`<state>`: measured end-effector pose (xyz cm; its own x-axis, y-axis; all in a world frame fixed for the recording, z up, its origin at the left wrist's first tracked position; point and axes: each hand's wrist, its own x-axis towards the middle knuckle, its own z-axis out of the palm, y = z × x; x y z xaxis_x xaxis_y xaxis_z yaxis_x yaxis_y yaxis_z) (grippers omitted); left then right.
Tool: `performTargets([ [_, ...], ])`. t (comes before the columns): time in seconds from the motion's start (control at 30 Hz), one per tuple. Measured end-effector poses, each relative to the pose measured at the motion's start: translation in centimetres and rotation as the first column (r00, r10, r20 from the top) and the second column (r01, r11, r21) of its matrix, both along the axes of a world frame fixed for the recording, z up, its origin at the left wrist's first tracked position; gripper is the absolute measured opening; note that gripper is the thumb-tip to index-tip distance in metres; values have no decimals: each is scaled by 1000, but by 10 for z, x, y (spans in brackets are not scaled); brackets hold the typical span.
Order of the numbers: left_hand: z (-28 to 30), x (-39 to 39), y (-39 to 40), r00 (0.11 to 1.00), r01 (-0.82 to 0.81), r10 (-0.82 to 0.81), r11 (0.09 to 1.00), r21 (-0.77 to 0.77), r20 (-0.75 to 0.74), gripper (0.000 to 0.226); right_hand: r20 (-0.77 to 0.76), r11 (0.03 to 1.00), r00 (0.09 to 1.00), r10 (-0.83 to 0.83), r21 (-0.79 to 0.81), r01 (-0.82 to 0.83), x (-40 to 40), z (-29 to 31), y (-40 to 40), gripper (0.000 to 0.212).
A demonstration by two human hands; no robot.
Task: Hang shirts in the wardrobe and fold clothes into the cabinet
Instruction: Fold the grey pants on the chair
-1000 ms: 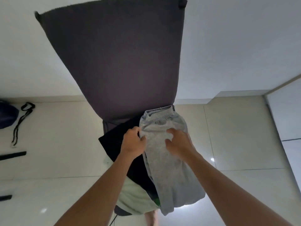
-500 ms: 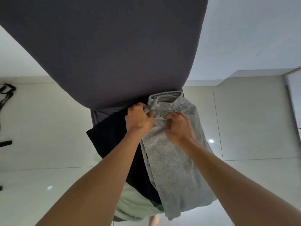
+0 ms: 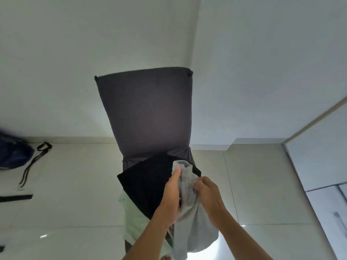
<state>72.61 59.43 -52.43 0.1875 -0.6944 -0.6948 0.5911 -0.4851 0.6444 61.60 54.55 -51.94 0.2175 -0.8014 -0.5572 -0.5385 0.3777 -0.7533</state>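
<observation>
In the head view, the only one here, the grey shorts (image 3: 189, 209) hang between both hands at about 6 o'clock of the frame, in front of a dark grey chair (image 3: 148, 111) whose seat carries a black garment (image 3: 150, 182) with a pale green garment (image 3: 133, 220) under it. The shorts look like soft, light knit cloth: limp, quick to sag and bunch, neither slippery nor fragile, so a firm pinch should hold them. The gathered elastic waistband, bunched at 12 o'clock of the garment, is the thickest part and probably the best place to take hold, one hand at each end, so the legs fall straight for folding. The left hand (image 3: 171, 199) reaches up from 7 o'clock, its fingers stretched along the left side of the waistband, thumb side up; whether the hidden fingers curl into the cloth I cannot tell. The right hand (image 3: 207, 196) comes from 5 o'clock, fingers curled and pinching the bunched fabric just under the band. Both forearms rise from the bottom edge, converging on the shorts.
</observation>
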Motion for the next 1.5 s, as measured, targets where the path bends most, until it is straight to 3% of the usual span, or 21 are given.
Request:
performTargets([
  [0.07, 33, -22, 31, 999, 23, -22, 999, -33, 42, 55, 92, 997, 994, 61, 31, -65, -25, 40, 33, 34],
  [0.13, 76, -47, 71, 990, 47, -36, 996, -78, 137, 44, 141, 987, 977, 160, -28, -158, -59, 84, 76, 37],
  [0.27, 142, -83, 148, 953, 16, 50, 977, -214, 300, 37, -39, 900, 964, 265, -349, -261, -118, 144, 144, 13],
  [0.4, 218, -88, 231, 824, -98, 260, 940, -326, 503, 45, -13, 870, 1000, 28, -492, -30, -186, 204, 183, 28],
  [0.5, 277, -85, 290, 668, -70, 354, 906, -418, 654, 62, 131, 869, 976, -172, -446, 213, -230, 245, 202, 26],
  [0.53, 293, -87, 304, 630, -34, 360, 898, -439, 688, 65, 163, 880, 975, -152, -426, 209, -236, 257, 210, 22],
  [0.6, 323, -99, 330, 552, 71, 341, 890, -451, 761, 63, 159, 890, 986, 46, -455, 32, -234, 279, 234, 13],
  [0.7, 358, -126, 357, 504, 247, 238, 882, -402, 830, 63, 67, 750, 870, 489, -541, -380, -209, 307, 285, 46],
  [0.77, 375, -138, 375, 500, 355, 167, 856, -376, 850, 61, 16, 640, 776, 630, -576, -508, -189, 320, 326, 60],
  [0.83, 391, -142, 395, 460, 422, 139, 834, -354, 877, 58, 19, 618, 790, 612, -634, -464, -174, 326, 354, 46],
  [0.9, 405, -134, 417, 325, 402, 180, 863, -308, 928, 58, 51, 619, 802, 595, -666, -417, -168, 336, 370, 26],
  [0.97, 410, -116, 439, 119, 296, 216, 924, -242, 969, 61, 92, 621, 788, 609, -672, -402, -167, 351, 381, 32],
  [1.03, 411, -96, 472, 37, 189, 196, 961, -199, 980, 54, 139, 632, 780, 610, -680, -373, -160, 372, 405, 48],
  [1.1, 408, -89, 502, 68, 179, 146, 971, -156, 987, 46, 136, 610, 775, 617, -705, -362, -151, 393, 430, 50],
  [1.13, 406, -89, 516, 131, 221, 124, 963, -151, 984, 47, 107, 585, 771, 628, -719, -376, -145, 402, 443, 47],
  [1.23, 411, -99, 550, 453, 362, 124, 879, -309, 883, 46, 27, 508, 745, 666, -749, -427, -131, 419, 473, 46],
  [1.3, 414, -95, 568, 558, 322, 243, 817, -478, 793, 31, 14, 511, 743, 669, -735, -446, -129, 424, 491, 51],
  [1.37, 417, -90, 583, 534, 228, 397, 783, -579, 746, 20, -25, 525, 722, 692, -669, -526, -134, 421, 502, 45],
  [1.5, 422, -71, 607, 410, 135, 520, 778, -614, 749, 22, -432, 376, 569, 700, -453, -808, -160, 389, 519, 30],
])
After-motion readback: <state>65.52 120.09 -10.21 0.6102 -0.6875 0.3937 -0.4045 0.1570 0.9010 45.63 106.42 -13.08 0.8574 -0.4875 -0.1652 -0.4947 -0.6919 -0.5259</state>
